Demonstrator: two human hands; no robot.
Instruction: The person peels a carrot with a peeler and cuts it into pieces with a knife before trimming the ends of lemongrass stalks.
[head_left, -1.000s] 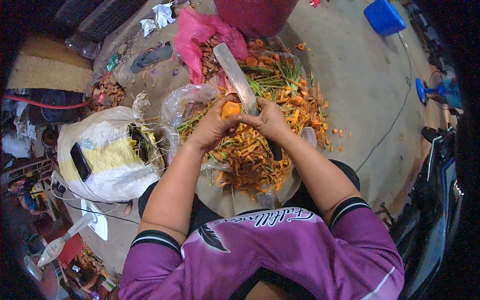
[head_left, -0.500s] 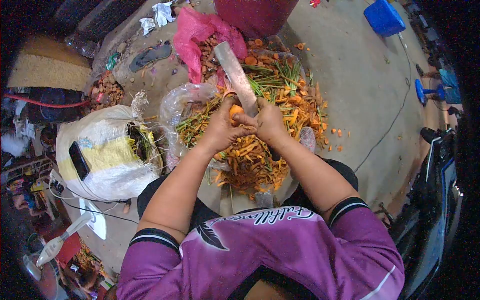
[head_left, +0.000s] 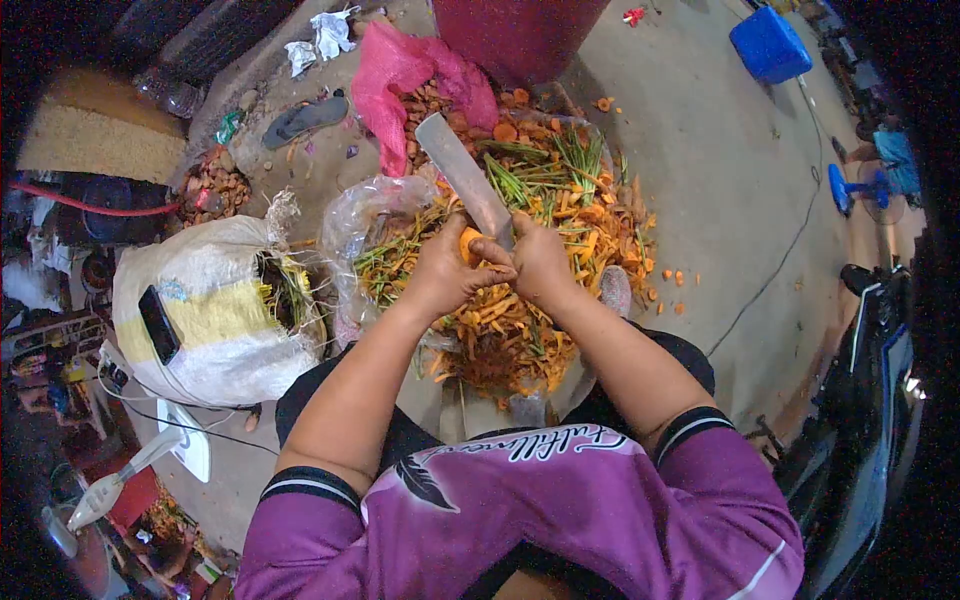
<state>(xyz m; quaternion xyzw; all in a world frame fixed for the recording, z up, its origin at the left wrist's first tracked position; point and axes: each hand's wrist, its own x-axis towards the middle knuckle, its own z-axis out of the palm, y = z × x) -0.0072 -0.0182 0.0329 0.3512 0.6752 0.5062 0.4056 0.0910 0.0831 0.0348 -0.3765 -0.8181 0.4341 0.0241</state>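
My left hand [head_left: 443,268] is closed around a peeled orange carrot [head_left: 468,243], most of it hidden by the fingers. My right hand [head_left: 543,264] grips a large broad-bladed knife [head_left: 463,168], its handle out of sight in the fist. The blade points up and to the left, past the carrot. Both hands are close together, the left thumb near the right fingers. Beneath them lies a heap of orange peelings [head_left: 495,325] mixed with green stalks [head_left: 510,178].
A white and yellow sack [head_left: 225,345] with a phone [head_left: 158,324] on it stands at left. Beyond the heap are a pink mesh bag [head_left: 388,75] and a dark red tub [head_left: 520,35]. A sandal [head_left: 305,121], a blue container [head_left: 770,46] and a cable [head_left: 775,275] lie around.
The knife's blade has tilted a little further left, with its tip shifted left and down. Both hands keep their hold on the carrot and knife.
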